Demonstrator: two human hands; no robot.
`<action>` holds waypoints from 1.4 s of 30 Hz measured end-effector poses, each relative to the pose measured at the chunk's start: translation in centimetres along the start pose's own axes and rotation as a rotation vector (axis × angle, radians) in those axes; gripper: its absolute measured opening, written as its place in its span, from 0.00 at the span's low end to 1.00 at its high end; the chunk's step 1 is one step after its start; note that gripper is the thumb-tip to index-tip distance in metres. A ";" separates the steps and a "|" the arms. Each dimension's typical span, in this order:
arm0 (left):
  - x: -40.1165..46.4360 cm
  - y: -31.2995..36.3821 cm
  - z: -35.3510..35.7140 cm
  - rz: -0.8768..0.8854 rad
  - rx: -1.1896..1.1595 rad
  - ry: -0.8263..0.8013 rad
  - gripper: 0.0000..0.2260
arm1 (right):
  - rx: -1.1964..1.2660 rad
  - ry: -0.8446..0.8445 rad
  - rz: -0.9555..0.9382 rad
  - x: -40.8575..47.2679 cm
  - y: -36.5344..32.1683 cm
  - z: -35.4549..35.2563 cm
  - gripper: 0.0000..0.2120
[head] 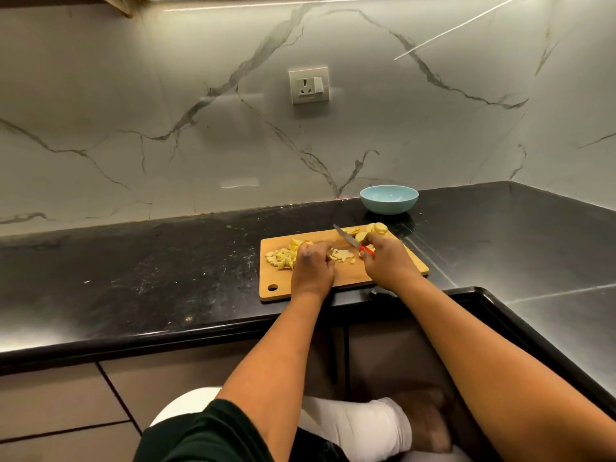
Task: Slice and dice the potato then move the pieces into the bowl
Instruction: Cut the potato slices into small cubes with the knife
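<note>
- Head view looks down on a glossy black stone desk (150, 278) with pale flecks, backed by a white marble-look wall with grey veins.
- A flat rectangular wooden board (396, 266) lies on the desk, with rounded corners and a round hole in its near left corner.
- The left hand (313, 266) rests knuckles up on the board, fingers curled down onto a small flat potato piece (341, 255); how firmly it pinches cannot be told.
- The right hand (386, 260) grips the red handle of a knife (346, 237); its slim, pointed metal blade slants up and to the left, above the board.
- Small pale yellow dice (281, 256) lie heaped on the board's left part, just beside the left hand.
- Rounded, thicker slices (375, 229) sit at the board's far edge, just beyond the right hand.
- A smooth, round, light blue bowl (389, 199) stands on the desk behind the board, near the wall; no pieces show inside it.
- A square white socket (309, 85) with a switch is set in the wall.
</note>
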State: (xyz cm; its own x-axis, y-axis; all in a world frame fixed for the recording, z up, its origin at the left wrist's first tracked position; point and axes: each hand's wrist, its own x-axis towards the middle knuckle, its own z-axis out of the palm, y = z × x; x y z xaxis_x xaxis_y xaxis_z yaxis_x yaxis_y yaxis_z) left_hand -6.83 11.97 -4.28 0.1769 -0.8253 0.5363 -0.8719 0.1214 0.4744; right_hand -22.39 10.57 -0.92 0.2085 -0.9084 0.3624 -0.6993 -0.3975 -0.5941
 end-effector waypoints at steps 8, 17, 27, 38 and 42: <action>0.5 -0.7 1.0 0.017 0.106 -0.009 0.17 | 0.073 0.237 -0.102 0.5 1.5 3.1 0.07; 3.7 1.9 2.7 0.042 0.245 -0.356 0.29 | 0.199 0.413 -0.007 1.6 3.0 3.3 0.08; 5.8 1.7 4.1 0.078 0.199 -0.294 0.12 | 0.197 0.388 -0.030 2.0 3.7 3.6 0.08; 6.2 -2.1 1.0 0.116 0.546 -0.159 0.09 | 0.189 0.334 -0.033 1.8 3.7 3.5 0.09; 5.8 -3.2 -0.4 -0.047 0.309 -0.006 0.09 | 0.197 0.339 -0.021 1.8 3.7 3.5 0.09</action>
State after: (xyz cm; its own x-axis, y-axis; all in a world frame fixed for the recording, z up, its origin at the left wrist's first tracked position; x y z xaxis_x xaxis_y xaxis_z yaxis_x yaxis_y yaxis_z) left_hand -2.85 6.99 -2.34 0.2184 -0.8292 0.5144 -0.9605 -0.0897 0.2632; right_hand -22.17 6.99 -5.01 -0.0399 -0.8185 0.5731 -0.5461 -0.4624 -0.6986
